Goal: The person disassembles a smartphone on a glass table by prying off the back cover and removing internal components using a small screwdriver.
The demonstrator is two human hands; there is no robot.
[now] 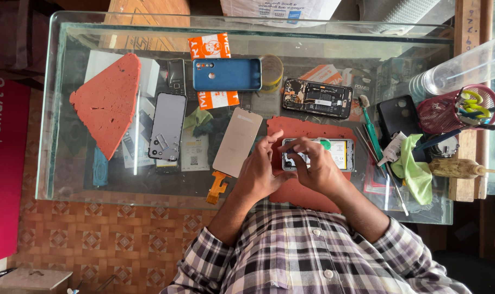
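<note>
Two hands [291, 166] on one opened phone [334, 154]; two red mats [109, 100].

Daylit glass-topped counter [62, 163] over patterned brown floor tiles [111, 239], pink banner [2, 163] alongside.

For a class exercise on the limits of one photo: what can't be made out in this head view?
- Left end of the opened phone: hidden by the left hand and right hand.
- Whatever the fingertips pinch: too small.
- Pen cup contents: partly cut off by the right edge.
- Items under the glass table: blurred by reflections.
</note>
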